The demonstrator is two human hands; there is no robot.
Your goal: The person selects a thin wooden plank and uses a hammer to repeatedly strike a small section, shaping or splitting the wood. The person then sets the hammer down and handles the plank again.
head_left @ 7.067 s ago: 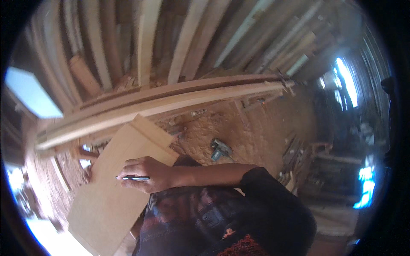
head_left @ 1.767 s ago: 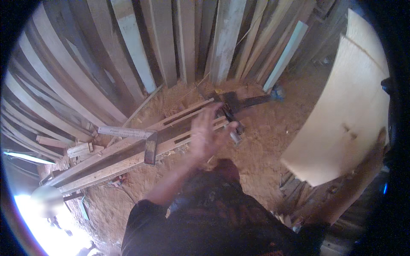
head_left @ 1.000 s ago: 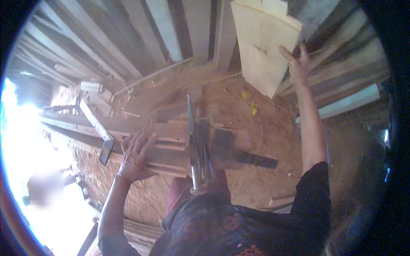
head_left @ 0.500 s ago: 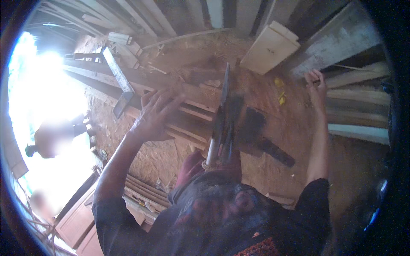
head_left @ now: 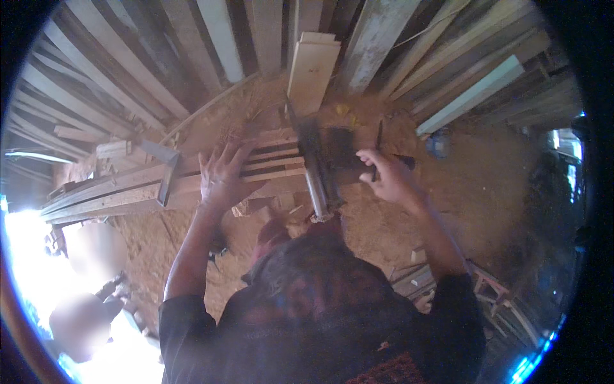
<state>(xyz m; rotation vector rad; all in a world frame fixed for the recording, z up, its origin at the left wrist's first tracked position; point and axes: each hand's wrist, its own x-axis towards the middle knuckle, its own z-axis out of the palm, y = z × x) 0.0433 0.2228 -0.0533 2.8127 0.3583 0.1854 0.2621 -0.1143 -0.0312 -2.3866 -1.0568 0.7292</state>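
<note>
My left hand (head_left: 222,176) lies with fingers spread on several long wooden strips (head_left: 272,164), side by side. To its left, a metal try square (head_left: 167,174) rests across the same timber. My right hand (head_left: 391,182) is closed in a pinch on a slim dark stick that looks like a pencil (head_left: 380,136), held upright, right of the strips. Between my hands, at the strips' right ends, stands a dark tool with a silver tube (head_left: 315,192); its kind is unclear. A dark bar (head_left: 405,161) shows behind my right hand.
Planks and beams (head_left: 220,41) lean along the far side. A pale board (head_left: 312,73) stands beyond the strips, and a whitish beam (head_left: 470,96) lies at the far right. Offcuts (head_left: 416,278) lie at the lower right. Two people, blurred, are at the bright lower left.
My right hand has come in from the boards at far right toward the strips and now shows the pencil. The view has turned. My left hand stays on the strips.
</note>
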